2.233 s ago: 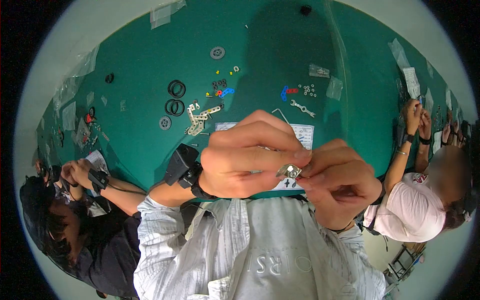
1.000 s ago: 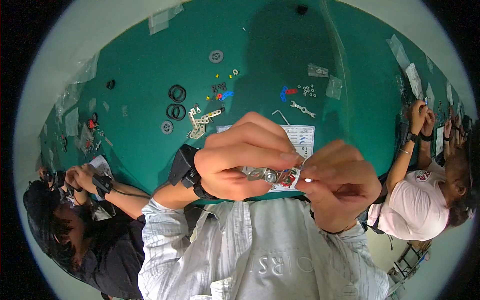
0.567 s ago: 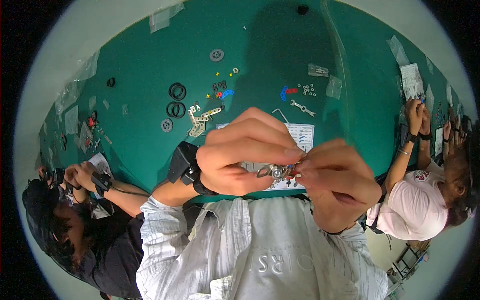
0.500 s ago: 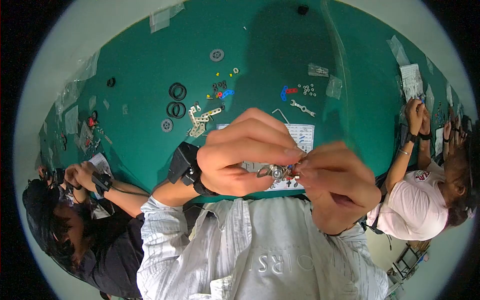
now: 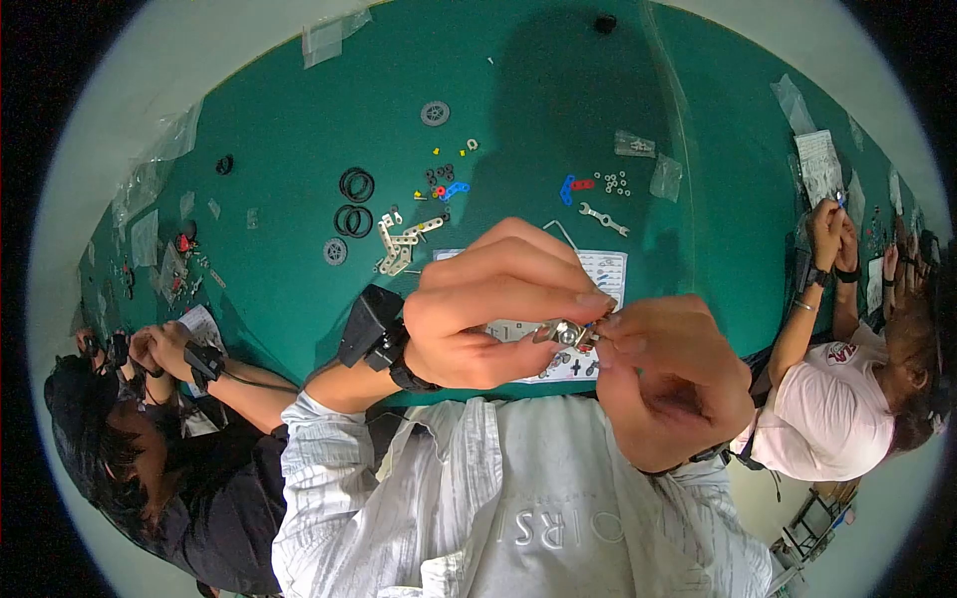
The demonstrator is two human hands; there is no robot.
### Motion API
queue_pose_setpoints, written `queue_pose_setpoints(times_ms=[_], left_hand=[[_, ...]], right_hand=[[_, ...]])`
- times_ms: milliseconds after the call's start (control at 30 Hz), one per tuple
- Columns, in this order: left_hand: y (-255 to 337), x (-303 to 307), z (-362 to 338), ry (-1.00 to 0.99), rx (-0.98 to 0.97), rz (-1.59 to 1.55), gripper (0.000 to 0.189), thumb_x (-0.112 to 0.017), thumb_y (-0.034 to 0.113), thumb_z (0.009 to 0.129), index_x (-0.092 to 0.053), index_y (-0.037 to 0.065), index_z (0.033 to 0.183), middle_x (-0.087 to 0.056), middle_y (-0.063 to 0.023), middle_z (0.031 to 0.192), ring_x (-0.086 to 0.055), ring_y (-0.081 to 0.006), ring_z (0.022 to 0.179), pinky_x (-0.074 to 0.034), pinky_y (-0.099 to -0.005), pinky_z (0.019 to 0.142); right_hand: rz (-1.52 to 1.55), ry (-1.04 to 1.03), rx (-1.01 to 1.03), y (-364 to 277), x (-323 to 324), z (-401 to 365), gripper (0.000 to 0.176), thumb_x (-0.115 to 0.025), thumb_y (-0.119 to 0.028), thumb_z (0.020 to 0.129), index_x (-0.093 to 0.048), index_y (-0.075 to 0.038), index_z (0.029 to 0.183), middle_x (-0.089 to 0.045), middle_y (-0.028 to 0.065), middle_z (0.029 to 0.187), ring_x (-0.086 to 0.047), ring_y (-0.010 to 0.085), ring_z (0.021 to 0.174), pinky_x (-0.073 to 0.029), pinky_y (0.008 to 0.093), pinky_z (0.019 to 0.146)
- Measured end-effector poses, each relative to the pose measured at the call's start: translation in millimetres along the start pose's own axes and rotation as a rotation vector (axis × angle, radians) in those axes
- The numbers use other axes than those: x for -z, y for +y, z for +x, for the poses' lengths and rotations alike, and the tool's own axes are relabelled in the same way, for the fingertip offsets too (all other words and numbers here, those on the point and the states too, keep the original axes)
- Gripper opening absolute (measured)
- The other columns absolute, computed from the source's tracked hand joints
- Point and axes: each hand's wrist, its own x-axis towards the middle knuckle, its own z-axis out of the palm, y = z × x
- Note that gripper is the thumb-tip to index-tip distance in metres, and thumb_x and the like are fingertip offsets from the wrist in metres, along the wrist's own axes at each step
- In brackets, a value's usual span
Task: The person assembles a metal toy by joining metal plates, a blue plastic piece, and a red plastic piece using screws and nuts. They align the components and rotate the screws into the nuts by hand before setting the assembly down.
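My left hand (image 5: 498, 309) is closed in a pinch on a small silvery metal assembly (image 5: 568, 334) with a round bolt head on its face. From the other side my right hand (image 5: 683, 374) has its thumb and fingers pressed together at the assembly's right end; a bit of blue and red shows there, but the fingertips cover most of it. Below both hands lies a printed instruction sheet (image 5: 605, 269), partly hidden. A bent hex key (image 5: 561, 232) rests at its upper edge, and an open-ended wrench (image 5: 604, 218) lies beyond it.
Cream perforated strips (image 5: 399, 249), black rubber rings (image 5: 356, 184), grey wheels (image 5: 435, 113), a blue angled piece (image 5: 568, 189) and several small nuts (image 5: 613, 182) lie on the green table (image 5: 299, 120). Clear plastic bags (image 5: 635, 144) are further back. People work at left and right.
The metal assembly has turned slightly between my fingers, showing more of its flat face. My right hand has rolled and shifted a little down and left. The table items stay put.
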Motion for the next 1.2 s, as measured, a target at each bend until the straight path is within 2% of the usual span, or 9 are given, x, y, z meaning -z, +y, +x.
queue_pose_setpoints(times_ms=[333, 467, 567, 667, 767, 867, 967, 1133, 1200], left_hand=[[-1.7, 0.9, 1.6, -0.005, -0.006, 0.030, 0.034, -0.071, -0.008, 0.070, -0.074, -0.004, 0.104, -0.071, -0.0154, 0.104, -0.065, -0.0293, 0.092, -0.053, -0.0370, 0.079], [-1.9, 0.5, 1.3, 0.014, 0.021, 0.047, 0.036, -0.071, -0.010, 0.068, -0.074, -0.003, 0.103, -0.072, -0.0151, 0.104, -0.066, -0.0292, 0.092, -0.053, -0.0371, 0.079], [-4.8, 4.1, 1.8, -0.055, -0.021, 0.097, 0.017, -0.071, 0.002, 0.082, -0.067, -0.002, 0.098, -0.068, -0.0171, 0.100, -0.065, -0.0325, 0.091, -0.053, -0.0405, 0.078], [-5.1, 3.5, 1.4, -0.052, -0.018, 0.104, 0.016, -0.072, 0.003, 0.083, -0.068, -0.003, 0.098, -0.068, -0.0176, 0.100, -0.065, -0.0326, 0.091, -0.053, -0.0410, 0.078], [0.6, 1.5, 3.1, -0.021, 0.041, 0.050, 0.035, -0.072, -0.012, 0.064, -0.074, -0.003, 0.098, -0.072, -0.0158, 0.104, -0.066, -0.0304, 0.092, -0.054, -0.0380, 0.078], [4.0, 0.7, 3.7, -0.030, 0.051, 0.059, 0.033, -0.071, -0.012, 0.064, -0.073, -0.004, 0.095, -0.072, -0.0160, 0.103, -0.066, -0.0310, 0.092, -0.055, -0.0381, 0.077], [-0.5, 0.8, 2.2, -0.060, -0.026, 0.106, 0.010, -0.070, 0.001, 0.085, -0.068, -0.005, 0.094, -0.068, -0.0181, 0.097, -0.067, -0.0327, 0.089, -0.054, -0.0409, 0.075], [1.6, 0.8, 2.6, -0.069, 0.000, 0.068, 0.008, -0.070, -0.001, 0.085, -0.068, -0.004, 0.092, -0.067, -0.0176, 0.096, -0.067, -0.0329, 0.089, -0.055, -0.0408, 0.075], [1.5, 1.8, 2.8, -0.080, 0.002, 0.067, 0.009, -0.070, 0.000, 0.086, -0.068, -0.004, 0.093, -0.068, -0.0177, 0.097, -0.067, -0.0330, 0.089, -0.055, -0.0410, 0.076]], right_hand=[[-0.110, -0.070, 0.149, 3.4, 3.3, 6.1, 0.036, -0.073, 0.018, 0.053, -0.068, 0.004, 0.085, -0.072, 0.0159, 0.081, -0.070, 0.0284, 0.074, -0.056, 0.0339, 0.068], [-0.113, -0.080, 0.009, -6.1, 2.5, 9.1, 0.036, -0.075, 0.017, 0.055, -0.068, 0.003, 0.088, -0.071, 0.0151, 0.082, -0.071, 0.0288, 0.077, -0.056, 0.0349, 0.070], [-0.088, -0.100, 0.034, -3.1, 2.8, 10.9, 0.037, -0.075, 0.016, 0.058, -0.068, 0.003, 0.091, -0.071, 0.0150, 0.085, -0.071, 0.0288, 0.079, -0.055, 0.0349, 0.072], [-0.103, -0.132, 0.070, 2.2, 7.0, 6.8, 0.036, -0.074, 0.016, 0.060, -0.068, 0.001, 0.093, -0.072, 0.0146, 0.088, -0.070, 0.0287, 0.081, -0.055, 0.0349, 0.072], [-0.156, -0.155, 0.092, 0.2, 8.5, 5.1, 0.036, -0.072, 0.017, 0.062, -0.069, 0.000, 0.093, -0.072, 0.0139, 0.091, -0.070, 0.0283, 0.082, -0.055, 0.0344, 0.073], [-0.217, -0.177, 0.099, -4.4, 10.5, 4.0, 0.035, -0.071, 0.019, 0.062, -0.069, -0.001, 0.091, -0.072, 0.0136, 0.092, -0.070, 0.0274, 0.082, -0.054, 0.0331, 0.072], [-0.173, -0.112, 0.084, -2.7, 7.6, 1.8, 0.032, -0.072, 0.019, 0.061, -0.069, 0.000, 0.087, -0.072, 0.0139, 0.087, -0.069, 0.0267, 0.079, -0.054, 0.0318, 0.071], [0.036, 0.027, -0.003, 4.4, 2.7, -0.7, 0.028, -0.076, 0.018, 0.059, -0.069, 0.002, 0.082, -0.072, 0.0154, 0.081, -0.070, 0.0262, 0.076, -0.055, 0.0322, 0.069], [0.024, 0.033, 0.003, 3.7, 2.0, -0.3, 0.030, -0.076, 0.019, 0.059, -0.070, 0.003, 0.083, -0.072, 0.0160, 0.081, -0.070, 0.0264, 0.076, -0.056, 0.0326, 0.069]])
